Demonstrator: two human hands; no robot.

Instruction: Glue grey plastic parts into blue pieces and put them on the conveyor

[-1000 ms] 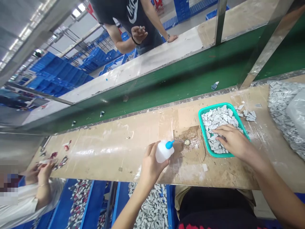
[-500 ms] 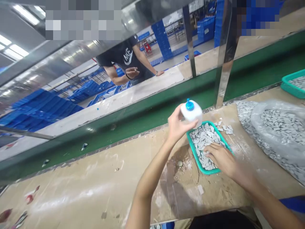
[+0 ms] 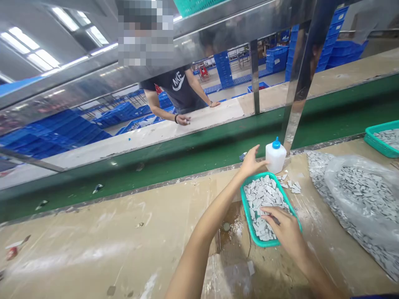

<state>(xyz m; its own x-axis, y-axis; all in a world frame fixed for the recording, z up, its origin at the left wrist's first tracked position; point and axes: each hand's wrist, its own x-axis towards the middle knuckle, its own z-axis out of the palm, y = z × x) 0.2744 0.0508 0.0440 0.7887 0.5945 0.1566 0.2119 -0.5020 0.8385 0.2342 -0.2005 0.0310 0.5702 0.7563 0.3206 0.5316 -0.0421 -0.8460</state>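
Observation:
A white squeeze bottle [image 3: 276, 158] with a blue nozzle cap stands upright behind a green tray [image 3: 245, 207]. Just left of the bottle is my left hand [image 3: 252, 162], its thumb and fingers spread and holding nothing. Small flat grey-white pieces [image 3: 264, 191] fill the tray. Over the tray's near right part, my right hand [image 3: 284, 226] has thumb and forefinger pinched together on what looks like one small grey-white piece [image 3: 264, 213].
A clear plastic bag [image 3: 335, 182] of similar pieces lies at right, with another green tray [image 3: 370, 139] beyond. A wet cardboard patch [image 3: 230, 236] lies left of my tray. Behind runs a green conveyor belt [image 3: 187, 149]; a metal post [image 3: 294, 112] rises beside it. Across stands a person [image 3: 181, 93].
My left hand has put the bottle down behind the tray and let go of it, opening its fingers. My right hand stays over the tray. The person opposite has lowered one hand.

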